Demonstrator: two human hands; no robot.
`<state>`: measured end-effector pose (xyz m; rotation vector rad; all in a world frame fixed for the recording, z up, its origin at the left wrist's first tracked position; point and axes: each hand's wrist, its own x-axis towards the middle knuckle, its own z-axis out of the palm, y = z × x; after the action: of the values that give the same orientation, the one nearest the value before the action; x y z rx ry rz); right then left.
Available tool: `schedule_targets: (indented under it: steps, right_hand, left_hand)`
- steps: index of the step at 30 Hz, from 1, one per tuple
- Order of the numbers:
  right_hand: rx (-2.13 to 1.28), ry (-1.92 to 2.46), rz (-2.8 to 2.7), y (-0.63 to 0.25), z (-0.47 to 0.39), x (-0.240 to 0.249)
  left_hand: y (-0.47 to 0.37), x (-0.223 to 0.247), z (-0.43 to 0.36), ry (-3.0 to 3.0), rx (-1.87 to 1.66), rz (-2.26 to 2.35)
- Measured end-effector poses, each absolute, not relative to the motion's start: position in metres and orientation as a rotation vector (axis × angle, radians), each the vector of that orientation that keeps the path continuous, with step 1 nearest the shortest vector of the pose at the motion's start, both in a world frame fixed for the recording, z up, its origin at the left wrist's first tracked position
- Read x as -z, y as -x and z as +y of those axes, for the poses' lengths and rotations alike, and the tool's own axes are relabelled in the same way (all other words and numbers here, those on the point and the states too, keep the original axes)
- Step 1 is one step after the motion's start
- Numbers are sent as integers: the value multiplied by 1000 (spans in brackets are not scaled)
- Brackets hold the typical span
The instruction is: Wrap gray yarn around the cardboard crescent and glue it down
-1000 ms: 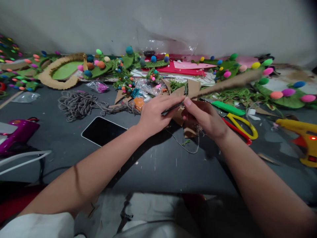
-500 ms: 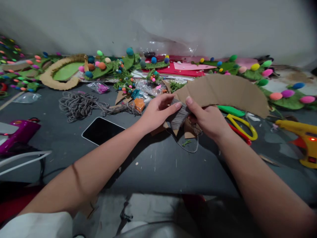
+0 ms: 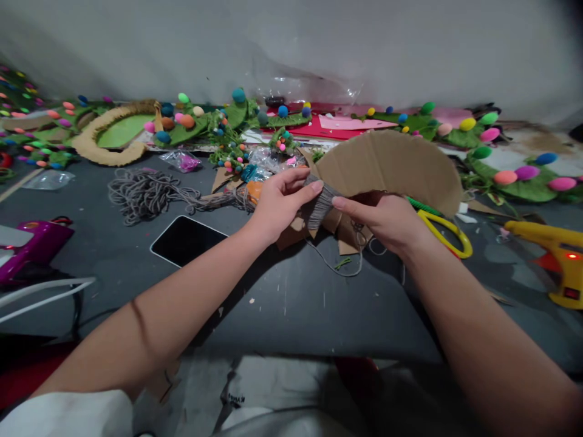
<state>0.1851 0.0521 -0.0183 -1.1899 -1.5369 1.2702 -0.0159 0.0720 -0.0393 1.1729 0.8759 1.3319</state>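
Observation:
A curved brown cardboard piece has grey yarn wrapped round its left end. My left hand grips that wrapped end, thumb on top and fingers behind. On the other side, my right hand pinches the piece at the edge of the wrapping, its fingers partly hidden beneath the cardboard. A loose yarn strand hangs below onto the dark table. A tangled pile of grey yarn lies to the left.
A black-screened phone lies left of my hands. Yellow-handled scissors and a yellow glue gun are at the right; a purple device is at the left. Green leaves with coloured balls line the back.
The cardboard's right end has swung left and its outline looks shorter and more tilted. My right thumb has moved slightly down and left along the wrapping; my left hand has shifted slightly left.

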Motion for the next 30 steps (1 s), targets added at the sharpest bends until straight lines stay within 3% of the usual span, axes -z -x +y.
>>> schedule_targets:
  steps: [8, 17, 26, 30]
  right_hand:
    - [-1326, 1162, -1256, -178, 53, 13]
    - [-1290, 1213, -1302, -178, 52, 13]
    - [-1175, 1266, -1483, -168, 39, 6]
    - [-1217, 1201, -1463, -164, 33, 0]
  left_hand:
    - [18, 33, 72, -1178, -1460, 872]
    - [18, 35, 73, -1279, -1489, 941]
    - [19, 36, 61, -2016, -1681, 968]
    - [22, 30, 55, -2385, -1486, 801]
